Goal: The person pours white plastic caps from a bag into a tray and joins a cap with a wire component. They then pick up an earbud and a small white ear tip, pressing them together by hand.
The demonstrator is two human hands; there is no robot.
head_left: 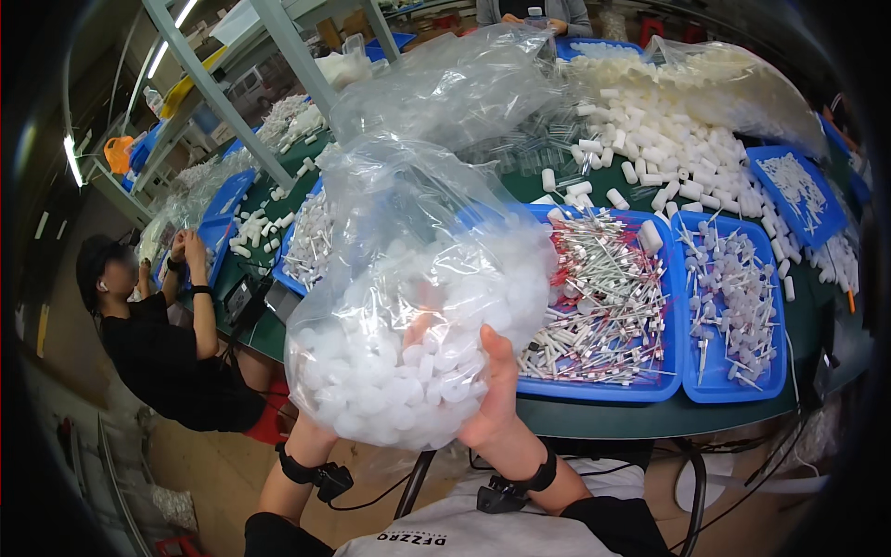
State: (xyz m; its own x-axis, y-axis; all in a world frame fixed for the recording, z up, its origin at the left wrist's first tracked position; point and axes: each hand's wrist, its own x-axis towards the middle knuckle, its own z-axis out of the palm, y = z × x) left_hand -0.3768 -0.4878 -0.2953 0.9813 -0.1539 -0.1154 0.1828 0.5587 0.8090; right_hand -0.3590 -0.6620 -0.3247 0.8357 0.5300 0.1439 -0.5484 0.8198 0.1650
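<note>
A clear plastic bag (390, 362) full of round, translucent white plastic pieces is held up in front of me, over the table's near edge. My right hand (492, 399) grips its lower right side, with the thumb up along the plastic. Under the lower left of the bag is my left hand (316, 433), which supports it; its fingers are mostly hidden by the bag. Behind the bag on the right, a blue tray (594, 394) holds many thin white and red parts. Beside it, a narrower blue tray (689, 371) holds stems with translucent caps.
White cylinders (650, 139) are heaped on the green table (575, 422), next to clear tubes (529, 148) and a large plastic bag (445, 88). Another person (158, 343) works at the left; one more person (575, 14) sits across. A metal frame (218, 93) rises at left.
</note>
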